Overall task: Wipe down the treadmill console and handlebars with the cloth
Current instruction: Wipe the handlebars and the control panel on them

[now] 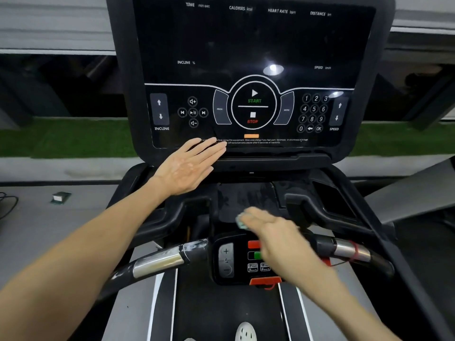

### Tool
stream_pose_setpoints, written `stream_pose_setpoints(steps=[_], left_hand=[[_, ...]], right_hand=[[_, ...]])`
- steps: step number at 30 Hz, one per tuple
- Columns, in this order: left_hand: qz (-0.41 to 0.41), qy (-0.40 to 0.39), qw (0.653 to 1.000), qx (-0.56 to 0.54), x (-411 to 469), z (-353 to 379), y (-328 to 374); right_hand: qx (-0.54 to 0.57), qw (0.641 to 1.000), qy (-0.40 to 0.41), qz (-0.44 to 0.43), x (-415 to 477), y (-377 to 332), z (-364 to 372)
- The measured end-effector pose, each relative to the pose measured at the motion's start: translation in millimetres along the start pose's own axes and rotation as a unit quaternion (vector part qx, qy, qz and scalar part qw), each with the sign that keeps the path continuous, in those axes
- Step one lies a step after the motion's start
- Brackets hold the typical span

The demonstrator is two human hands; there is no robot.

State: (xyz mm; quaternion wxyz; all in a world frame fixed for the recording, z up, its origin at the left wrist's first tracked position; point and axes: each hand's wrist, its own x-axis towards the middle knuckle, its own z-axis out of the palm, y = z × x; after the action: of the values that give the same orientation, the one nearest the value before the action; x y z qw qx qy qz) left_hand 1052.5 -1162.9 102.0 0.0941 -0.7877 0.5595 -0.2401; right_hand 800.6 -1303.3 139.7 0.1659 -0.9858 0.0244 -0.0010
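Scrubbing with cloth (240,221) under right grip (273,233), finger curl too blurred to tell; likely steadying with spread left grip (187,166) at console (256,45) edge.

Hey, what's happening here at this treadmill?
A person is wiping down the treadmill. The right hand, blurred, presses a pale green cloth onto the dark tray below the console, just beyond the handlebar. The left hand is open, palm up, fingertips at the console's lower edge.

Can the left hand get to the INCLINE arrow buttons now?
Likely yes: the left hand lies open at the lower edge of the console, and nothing stands between it and the INCLINE arrow buttons.
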Motion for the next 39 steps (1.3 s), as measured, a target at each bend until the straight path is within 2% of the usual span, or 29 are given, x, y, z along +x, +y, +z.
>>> stream_pose_setpoints(steps=[4, 7, 11, 15, 19, 21, 25, 30, 34, 39], left_hand=[[0.001, 0.001, 1.000, 0.005, -0.4, 0.0, -0.5], [0.002, 0.004, 1.000, 0.005, -1.1, -0.2, -0.8], [0.000, -0.005, 1.000, 0.004, -1.4, -2.1, 0.1], [0.001, -0.014, 1.000, -0.002, -1.7, -4.6, -0.1], [-0.002, -0.018, 1.000, -0.001, -6.0, -8.5, 0.5], [-0.007, -0.018, 1.000, -0.009, -12.7, -11.2, 3.2], [-0.028, -0.008, 0.999, -0.023, -38.6, -23.7, 2.7], [-0.104, 0.001, 0.994, -0.029, -93.3, -31.9, -10.8], [-0.175, 0.004, 0.982, -0.073, -146.9, -24.5, 2.5], [-0.288, 0.019, 0.939, -0.186, -217.7, -14.0, 40.5]], right_hand=[[-0.006, 0.991, -0.004, -0.133, 16.2, -36.2, 25.2], [-0.009, 0.981, -0.001, -0.196, 2.7, -33.4, 23.4], [-0.083, 0.965, -0.006, -0.247, -11.9, -30.6, 10.6], [-0.095, 0.975, 0.014, -0.199, 13.0, -36.7, 12.3], [-0.132, 0.957, -0.008, -0.260, -10.4, -42.8, 31.7], [-0.141, 0.954, -0.006, -0.264, -8.9, -43.9, 33.3], [-0.085, 0.982, 0.018, -0.169, 12.5, -48.3, 32.4], [-0.110, 0.970, -0.005, -0.217, -0.8, -48.6, 29.6], [-0.126, 0.980, 0.043, -0.150, 19.1, -52.4, 40.7], [-0.145, 0.979, 0.080, -0.115, 20.7, -63.3, 53.3]])
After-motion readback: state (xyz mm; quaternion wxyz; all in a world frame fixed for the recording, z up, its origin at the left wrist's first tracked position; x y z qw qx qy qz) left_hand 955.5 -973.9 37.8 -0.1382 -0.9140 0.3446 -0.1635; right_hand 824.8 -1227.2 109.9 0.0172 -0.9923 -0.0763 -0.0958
